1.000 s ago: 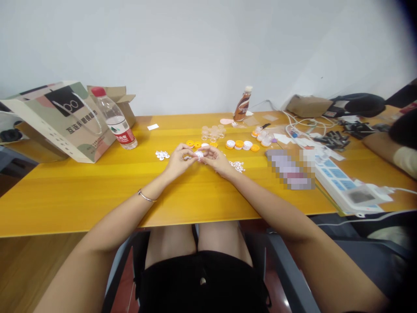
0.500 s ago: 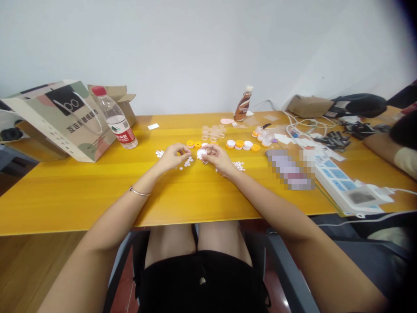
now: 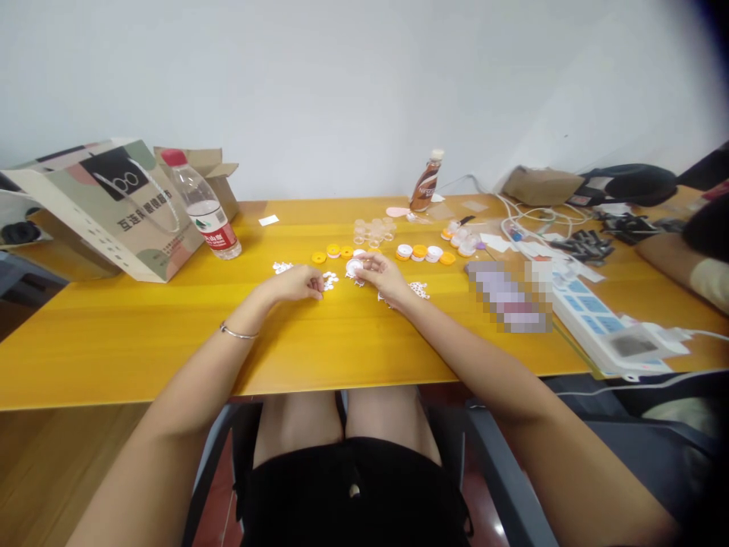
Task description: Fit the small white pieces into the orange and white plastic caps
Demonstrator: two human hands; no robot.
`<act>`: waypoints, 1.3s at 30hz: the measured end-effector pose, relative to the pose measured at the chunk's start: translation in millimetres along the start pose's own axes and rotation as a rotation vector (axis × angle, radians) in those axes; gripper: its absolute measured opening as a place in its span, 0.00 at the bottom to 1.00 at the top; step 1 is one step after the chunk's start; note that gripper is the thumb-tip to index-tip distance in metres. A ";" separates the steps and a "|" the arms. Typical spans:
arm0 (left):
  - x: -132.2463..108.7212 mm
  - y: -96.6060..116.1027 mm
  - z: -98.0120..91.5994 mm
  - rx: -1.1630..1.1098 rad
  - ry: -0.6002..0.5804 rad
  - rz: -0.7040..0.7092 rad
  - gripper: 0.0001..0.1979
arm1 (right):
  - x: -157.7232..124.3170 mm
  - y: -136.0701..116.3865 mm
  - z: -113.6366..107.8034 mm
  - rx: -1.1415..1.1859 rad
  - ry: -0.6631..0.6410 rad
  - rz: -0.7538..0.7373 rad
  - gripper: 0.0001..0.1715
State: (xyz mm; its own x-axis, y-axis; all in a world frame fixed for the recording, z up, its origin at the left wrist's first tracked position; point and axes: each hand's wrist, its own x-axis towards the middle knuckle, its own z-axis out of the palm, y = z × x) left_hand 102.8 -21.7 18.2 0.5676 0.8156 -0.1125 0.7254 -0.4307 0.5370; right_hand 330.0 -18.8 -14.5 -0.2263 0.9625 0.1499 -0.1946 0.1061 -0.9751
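My right hand [image 3: 384, 275] grips a white round cap [image 3: 353, 268] between thumb and fingers, its open face turned toward me. My left hand [image 3: 299, 283] is low over the table with its fingers curled together at the edge of a small pile of white discs [image 3: 329, 280]. Anything between those fingertips is too small to make out. Another group of small white pieces [image 3: 282, 267] lies behind the left hand, and more white bits [image 3: 418, 290] lie by the right wrist. Yellow caps [image 3: 319, 257] stand in a row just beyond both hands.
Clear round containers [image 3: 374, 230] sit behind the caps, with white and orange caps [image 3: 418, 251] to their right. A water bottle [image 3: 213, 220] and paper bag [image 3: 137, 213] stand left. A brown bottle [image 3: 427, 182], power strip [image 3: 604, 319] and another person's arm [image 3: 677, 266] are right.
My left hand has moved down and slightly left, from beside the cap to the disc pile, uncovering a yellow cap. The right hand stays nearly still with the white cap.
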 end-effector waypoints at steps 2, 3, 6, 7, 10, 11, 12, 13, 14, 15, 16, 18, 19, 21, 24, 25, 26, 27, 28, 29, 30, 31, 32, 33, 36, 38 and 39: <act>-0.8 2.4 -0.3 0.033 0.007 0.006 0.07 | 0.7 1.8 0.0 0.009 -0.006 0.007 0.24; -1.4 3.6 -0.5 0.047 0.012 0.010 0.07 | 0.9 2.2 0.0 0.013 -0.008 0.012 0.25; -1.9 6.2 -0.5 0.081 0.030 0.013 0.09 | 1.1 2.1 0.1 0.023 -0.014 0.023 0.25; -1.6 6.4 0.0 0.105 0.042 0.017 0.09 | 1.0 1.8 0.2 0.022 -0.018 0.027 0.25; 0.7 4.5 2.4 0.195 0.085 0.048 0.09 | 0.6 1.2 0.3 0.001 -0.025 0.021 0.24; 1.5 3.1 3.3 0.214 0.105 0.068 0.09 | 0.4 0.9 0.3 -0.008 -0.024 0.015 0.23; 2.3 1.4 4.2 0.226 0.124 0.091 0.09 | 0.2 0.6 0.3 -0.016 -0.022 0.007 0.23; 2.9 -0.3 4.8 0.235 0.140 0.119 0.09 | -0.1 0.2 0.4 -0.024 -0.021 0.001 0.22; 3.2 -1.8 5.3 0.245 0.157 0.147 0.09 | -0.5 -0.5 0.4 -0.030 -0.019 -0.002 0.22; 3.1 -3.0 5.4 0.257 0.172 0.168 0.10 | -0.9 -1.3 0.5 -0.034 -0.018 -0.002 0.21; 2.7 -3.6 5.1 0.274 0.188 0.178 0.10 | -1.3 -2.3 0.6 -0.035 -0.016 -0.002 0.21; 0.7 -2.7 3.7 0.322 0.229 0.170 0.11 | -2.3 -4.7 0.9 -0.039 -0.009 -0.006 0.20; -0.6 -1.2 2.6 0.346 0.252 0.157 0.11 | -2.7 -5.8 0.9 -0.042 0.001 -0.011 0.20; -3.3 3.1 0.3 0.383 0.284 0.121 0.12 | -3.3 -7.5 0.9 -0.050 0.026 -0.026 0.19; -4.7 8.9 -0.6 0.383 0.286 0.083 0.12 | -3.4 -8.7 1.1 -0.059 0.049 -0.036 0.18; -4.2 9.9 0.0 0.366 0.280 0.084 0.12 | -3.5 -9.0 1.3 -0.060 0.049 -0.037 0.18; -3.4 10.4 1.1 0.341 0.274 0.091 0.12 | -3.6 -9.3 1.6 -0.060 0.047 -0.037 0.18; -2.3 10.7 2.3 0.307 0.264 0.103 0.11 | -3.9 -9.7 2.0 -0.061 0.044 -0.036 0.18; -1.2 10.8 3.6 0.265 0.257 0.113 0.10 | -4.3 -10.1 2.5 -0.063 0.040 -0.036 0.17; -0.1 11.0 4.7 0.221 0.254 0.116 0.10 | -4.8 -10.5 3.0 -0.063 0.037 -0.035 0.17; 0.8 11.4 5.4 0.176 0.259 0.112 0.09 | -5.4 -10.9 3.5 -0.064 0.033 -0.034 0.17; 1.5 12.1 5.9 0.135 0.273 0.104 0.08 | -5.9 -11.2 4.0 -0.063 0.028 -0.033 0.17; 1.9 13.2 6.0 0.101 0.296 0.093 0.07 | -6.3 -11.2 4.4 -0.061 0.022 -0.031 0.17; 2.1 14.6 5.9 0.073 0.325 0.087 0.07 | -6.5 -11.1 4.7 -0.056 0.017 -0.030 0.17; 2.5 20.5 6.7 -0.039 0.437 0.127 0.06 | -6.5 -9.3 4.8 -0.046 -0.008 -0.029 0.17; 3.1 24.9 9.2 -0.153 0.519 0.173 0.10 | -5.9 -7.4 4.6 -0.048 -0.027 -0.025 0.18; 3.6 27.2 11.2 -0.209 0.555 0.190 0.12 | -5.6 -6.5 4.6 -0.051 -0.032 -0.022 0.18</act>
State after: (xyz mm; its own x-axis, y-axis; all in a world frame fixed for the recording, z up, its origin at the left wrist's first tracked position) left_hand 129.0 -34.7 23.1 0.3510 0.8357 0.4224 0.5079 -0.5489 0.6639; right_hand 328.1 -26.0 -8.2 -0.2533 0.9514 0.1754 -0.1508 0.1402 -0.9786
